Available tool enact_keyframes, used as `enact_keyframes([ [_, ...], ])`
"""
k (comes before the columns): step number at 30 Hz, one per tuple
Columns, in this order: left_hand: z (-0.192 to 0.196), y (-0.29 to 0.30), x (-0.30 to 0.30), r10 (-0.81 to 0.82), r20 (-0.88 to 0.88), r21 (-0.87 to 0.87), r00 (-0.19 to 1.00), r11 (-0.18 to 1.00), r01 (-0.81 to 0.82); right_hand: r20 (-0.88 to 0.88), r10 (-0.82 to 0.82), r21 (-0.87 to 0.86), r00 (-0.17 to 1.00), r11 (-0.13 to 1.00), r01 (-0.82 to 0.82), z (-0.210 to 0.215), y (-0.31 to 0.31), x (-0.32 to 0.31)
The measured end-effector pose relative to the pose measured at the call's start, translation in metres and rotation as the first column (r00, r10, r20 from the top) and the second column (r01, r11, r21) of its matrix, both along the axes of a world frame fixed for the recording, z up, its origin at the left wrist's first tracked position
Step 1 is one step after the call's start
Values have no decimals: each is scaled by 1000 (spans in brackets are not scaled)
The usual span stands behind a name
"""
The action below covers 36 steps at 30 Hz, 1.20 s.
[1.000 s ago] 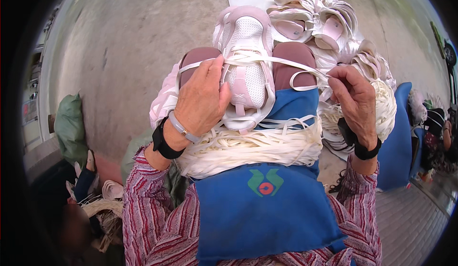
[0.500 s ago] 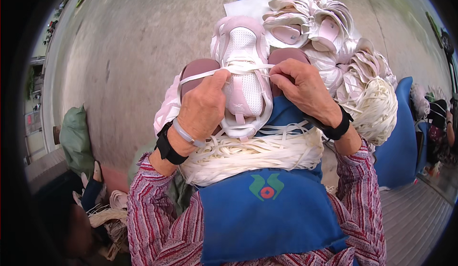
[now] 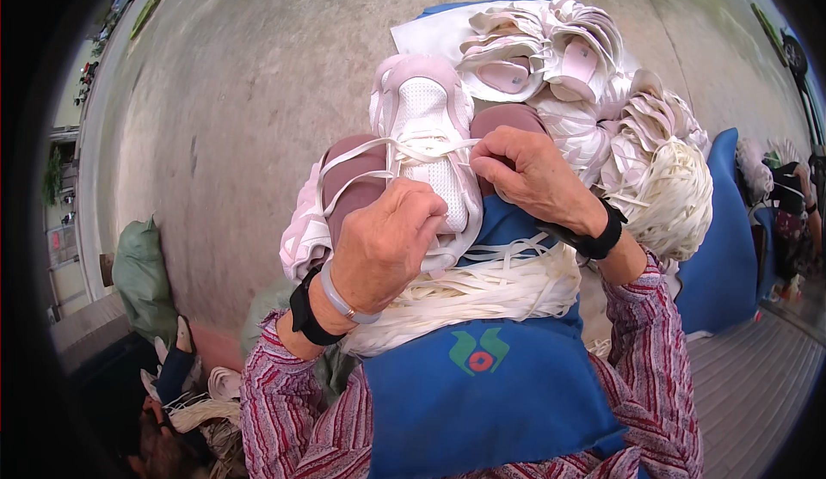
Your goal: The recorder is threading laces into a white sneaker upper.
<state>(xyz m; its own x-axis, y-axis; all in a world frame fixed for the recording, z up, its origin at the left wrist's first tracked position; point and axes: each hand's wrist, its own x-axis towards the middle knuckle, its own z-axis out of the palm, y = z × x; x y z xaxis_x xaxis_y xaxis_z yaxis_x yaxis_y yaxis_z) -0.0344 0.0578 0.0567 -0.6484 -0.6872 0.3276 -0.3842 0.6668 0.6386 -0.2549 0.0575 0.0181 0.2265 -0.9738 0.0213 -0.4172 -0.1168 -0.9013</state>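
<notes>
A white and pale pink sneaker upper [image 3: 424,105] lies between my knees, its tongue toward me. White shoelace [image 3: 428,144] crosses its throat and loops out to the left over the knee. My right hand [image 3: 532,169] is closed in a pinch on the lace at the right side of the throat. Over the tongue, my left hand [image 3: 387,234] has its fingers pressed together; what they grip, if anything, is hidden. A thick bundle of white laces [image 3: 490,285] lies across my lap, above the blue apron [image 3: 482,419].
Stacked uppers [image 3: 581,58] and a coil of laces [image 3: 667,199] stand at the right. Another pink and white upper [image 3: 303,230] is beside my left knee. A green sack [image 3: 142,277] stands on the concrete floor. Other people are at the lower left and far right.
My left hand has let go of the lace at the left and come right and nearer, over the tongue. The left lace now hangs in a loose loop. My right hand still pinches lace.
</notes>
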Motion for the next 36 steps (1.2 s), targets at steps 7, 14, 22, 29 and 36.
enact_keyframes([
  [7,-15,-19,-15,79,211,348,974,925,-150,-83,33,-21,996,999,-35,-5,-2,2],
  [14,-19,-36,-26,88,244,425,966,885,-189,-308,70,-167,949,978,-127,-2,-13,0],
  [22,-26,-26,-22,141,154,370,978,909,-189,-246,57,-186,968,977,-105,-5,-3,6],
  [29,-35,-17,-25,167,231,352,959,904,-242,-575,61,-260,816,932,-254,14,5,13],
  [36,-45,-25,-24,159,158,410,975,887,-211,-659,150,-199,737,910,-364,22,-18,9],
])
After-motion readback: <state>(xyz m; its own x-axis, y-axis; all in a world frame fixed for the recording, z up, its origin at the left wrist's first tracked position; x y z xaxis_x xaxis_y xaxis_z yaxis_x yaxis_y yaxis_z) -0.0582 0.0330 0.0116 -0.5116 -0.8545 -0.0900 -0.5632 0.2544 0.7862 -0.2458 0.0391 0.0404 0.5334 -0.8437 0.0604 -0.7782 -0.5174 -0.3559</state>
